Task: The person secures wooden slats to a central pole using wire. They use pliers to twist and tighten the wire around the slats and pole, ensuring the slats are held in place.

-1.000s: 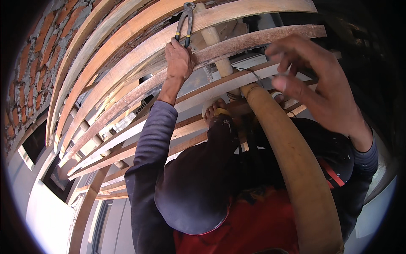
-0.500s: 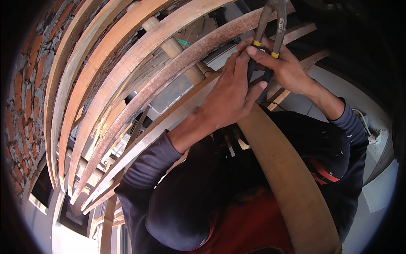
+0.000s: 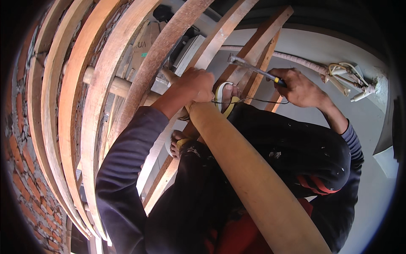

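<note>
My left hand (image 3: 198, 86) is closed in a fist against a wooden beam, at the far end of a smooth tan pole (image 3: 253, 175). What its fingers hold, if anything, is hidden. My right hand (image 3: 299, 86) grips the pincers (image 3: 256, 70) by their dark, yellow-banded handles, with the metal jaws pointing left. A thin dark wire (image 3: 258, 100) runs from beside the pole's end toward the space below my right hand. The pole slopes from my left hand down to the lower edge, across my legs.
Several long wooden beams (image 3: 101, 80) run side by side on the left, over a round crosspiece (image 3: 114, 86). Behind them rises a brick wall (image 3: 25, 169). My sandalled foot (image 3: 226, 93) rests on the timbers. Coiled cables (image 3: 347, 76) hang by the pale wall at right.
My hands were together on the pincers and are now apart. The right hand has carried the pincers lower and turned them sideways; the left has moved to the beam. My view has shifted.
</note>
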A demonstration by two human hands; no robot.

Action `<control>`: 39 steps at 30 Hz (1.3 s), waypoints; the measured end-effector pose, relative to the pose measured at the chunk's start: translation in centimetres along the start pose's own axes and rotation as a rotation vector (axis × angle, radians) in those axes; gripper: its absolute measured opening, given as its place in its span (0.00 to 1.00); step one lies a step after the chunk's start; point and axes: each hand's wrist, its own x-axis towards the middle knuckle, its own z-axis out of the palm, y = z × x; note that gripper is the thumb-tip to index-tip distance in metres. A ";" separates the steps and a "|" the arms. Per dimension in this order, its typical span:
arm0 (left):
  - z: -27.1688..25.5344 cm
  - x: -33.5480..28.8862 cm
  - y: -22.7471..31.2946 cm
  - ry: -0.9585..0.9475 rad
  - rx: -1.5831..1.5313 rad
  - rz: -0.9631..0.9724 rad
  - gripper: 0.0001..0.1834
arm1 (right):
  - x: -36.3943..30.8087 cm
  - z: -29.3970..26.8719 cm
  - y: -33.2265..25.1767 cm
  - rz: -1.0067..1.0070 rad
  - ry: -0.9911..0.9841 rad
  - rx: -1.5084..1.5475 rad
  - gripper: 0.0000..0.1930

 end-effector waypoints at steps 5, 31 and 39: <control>0.4 3.1 1.9 -0.226 0.181 0.040 0.16 | -1.0 1.8 2.9 -0.068 -0.019 -0.092 0.17; 2.4 3.3 -0.2 -0.194 -0.193 0.084 0.27 | 2.8 7.8 2.9 -0.204 0.000 -0.573 0.28; 2.9 3.6 -0.3 -0.189 -0.191 0.055 0.28 | 3.7 9.3 3.1 -0.309 0.160 -0.696 0.31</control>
